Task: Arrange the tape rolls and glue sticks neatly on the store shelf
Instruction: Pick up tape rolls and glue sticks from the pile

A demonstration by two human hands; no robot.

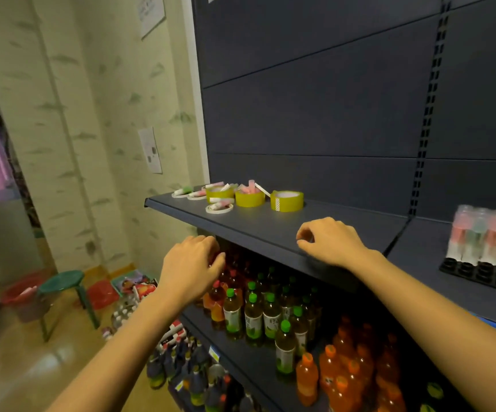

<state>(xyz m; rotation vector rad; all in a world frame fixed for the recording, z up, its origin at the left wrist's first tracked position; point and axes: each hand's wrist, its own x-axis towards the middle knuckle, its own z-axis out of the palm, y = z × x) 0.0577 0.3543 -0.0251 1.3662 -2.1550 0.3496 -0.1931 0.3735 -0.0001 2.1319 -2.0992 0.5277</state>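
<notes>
Three yellow tape rolls lie flat at the far left of the dark shelf [344,230]: the right roll [287,201], the middle roll [249,198] and the left roll [219,194]. Pink and green glue sticks [248,188] lie jumbled in and around them. Thin white tape rolls [219,208] sit flat near the shelf's front, one with a glue stick across it. My right hand [330,240] hovers over the shelf's front part, fingers loosely curled, holding nothing. My left hand [191,267] is lower, in front of the shelf edge, fingers curled, nothing visible in it.
A wrapped pack of pink and pale bottles [487,242] stands on a black tray at the right. Below are shelves of green-capped bottles [252,316] and orange bottles [344,367]. A green stool [62,283] and red baskets stand on the floor at the left.
</notes>
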